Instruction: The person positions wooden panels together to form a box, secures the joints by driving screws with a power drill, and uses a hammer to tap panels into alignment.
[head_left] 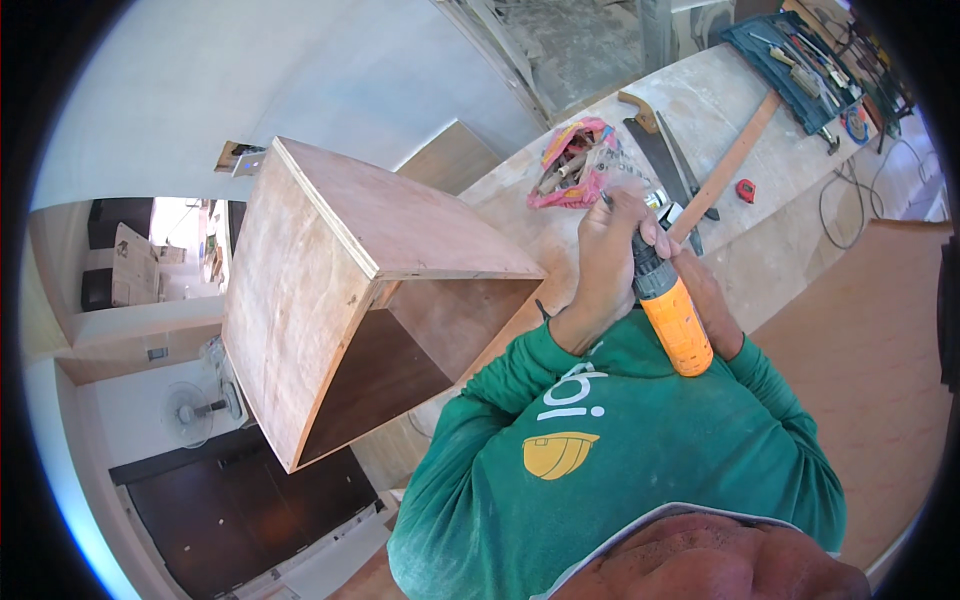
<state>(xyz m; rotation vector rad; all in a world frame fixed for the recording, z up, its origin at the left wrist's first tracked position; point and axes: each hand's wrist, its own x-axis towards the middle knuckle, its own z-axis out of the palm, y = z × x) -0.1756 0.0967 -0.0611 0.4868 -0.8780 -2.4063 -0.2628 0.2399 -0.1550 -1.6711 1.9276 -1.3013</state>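
Note:
An orange and black cordless drill (676, 325) is held up in front of my chest, its rear end pointing back at me. My left hand (612, 240) is closed at the drill's front end, fingers curled by the dark collar. A small dark tip shows at the top of this hand; what it belongs to is unclear. My right hand (692, 268) is mostly hidden behind the drill body and grips it from the right side. To the left of my hands sits a large open-fronted plywood box (300, 260) with a dark inside, resting on the bench.
On the long workbench (790, 165) lie a pink bag (570, 165) of small hardware, a handsaw (655, 150), a wooden strip (735, 165), a red tape measure (745, 190) and a teal tool case (795, 70). A cable (850, 205) trails at the right. A fan (190, 412) stands at far left.

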